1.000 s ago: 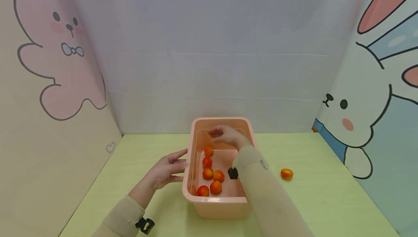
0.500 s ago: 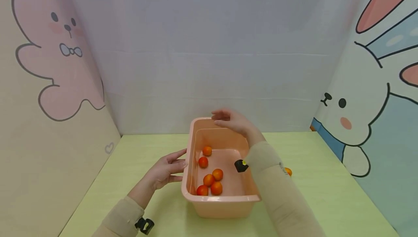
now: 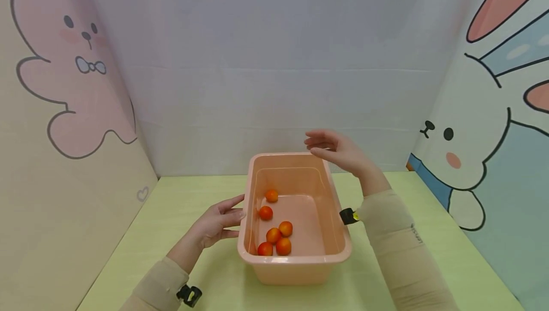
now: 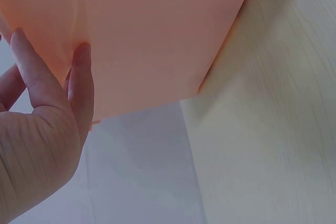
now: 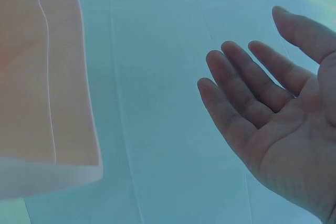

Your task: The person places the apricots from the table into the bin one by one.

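Observation:
A peach plastic bin (image 3: 296,259) stands on the table with several small orange-red cherry tomatoes (image 3: 283,246) on its floor, mostly along the left side. My left hand (image 3: 216,225) rests its extended fingers against the bin's outer left wall. In the left wrist view the fingertips (image 4: 81,56) touch that wall (image 4: 152,40). Above the far right corner of the bin my right hand (image 3: 339,151) is raised, its fingers loosely bent. The right wrist view shows its palm (image 5: 294,135) facing the camera with nothing in it, apart from the bin.
The pale yellow-green table (image 3: 201,189) extends on both sides of the bin. A white backdrop (image 3: 274,73) rises behind it, with cartoon-printed walls at left and right. My right forearm (image 3: 403,249) crosses over the right part of the table.
My right hand has risen out of the bin and moved right and back. One tomato inside rolled slightly nearer. The forearm now hides the orange-yellow tomato on the table. My left hand stayed.

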`<state>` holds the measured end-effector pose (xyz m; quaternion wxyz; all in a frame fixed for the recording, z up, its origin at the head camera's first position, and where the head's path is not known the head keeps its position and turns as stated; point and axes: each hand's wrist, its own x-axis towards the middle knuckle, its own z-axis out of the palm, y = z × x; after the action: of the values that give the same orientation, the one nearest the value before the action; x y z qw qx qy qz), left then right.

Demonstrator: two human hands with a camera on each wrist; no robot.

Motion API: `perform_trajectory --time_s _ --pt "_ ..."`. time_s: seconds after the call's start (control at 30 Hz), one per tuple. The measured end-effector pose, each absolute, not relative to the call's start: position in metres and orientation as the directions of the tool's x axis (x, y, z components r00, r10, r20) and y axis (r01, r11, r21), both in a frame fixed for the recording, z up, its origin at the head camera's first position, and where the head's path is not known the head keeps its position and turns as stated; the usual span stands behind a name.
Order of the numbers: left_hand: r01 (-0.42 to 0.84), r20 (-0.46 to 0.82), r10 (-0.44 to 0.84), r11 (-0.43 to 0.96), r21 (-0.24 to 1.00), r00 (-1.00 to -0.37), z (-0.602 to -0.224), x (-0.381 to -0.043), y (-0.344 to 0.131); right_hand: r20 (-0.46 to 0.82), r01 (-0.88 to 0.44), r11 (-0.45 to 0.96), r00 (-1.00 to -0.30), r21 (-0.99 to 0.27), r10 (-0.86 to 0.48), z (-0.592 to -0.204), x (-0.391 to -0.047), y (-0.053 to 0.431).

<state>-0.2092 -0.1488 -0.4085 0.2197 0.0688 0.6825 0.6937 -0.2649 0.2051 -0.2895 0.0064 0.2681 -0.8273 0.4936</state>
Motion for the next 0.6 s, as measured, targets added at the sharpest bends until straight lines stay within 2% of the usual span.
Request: perform_trajectory --time_s 0.23,0.6 --pt "-0.212 -0.200 0.405 0.016 0.977 -0.892 -0.409 -0.210 -0.147 0.301 -0.449 0.345 -0.864 -0.824 -0.404 -0.312 -0.253 0.241" --pt "-0.200 -0.195 0.402 0.028 0.979 -0.895 -0.409 -0.209 -0.147 0.305 -0.380 0.312 -0.915 -0.871 -0.264 -0.384 -0.237 0.281"
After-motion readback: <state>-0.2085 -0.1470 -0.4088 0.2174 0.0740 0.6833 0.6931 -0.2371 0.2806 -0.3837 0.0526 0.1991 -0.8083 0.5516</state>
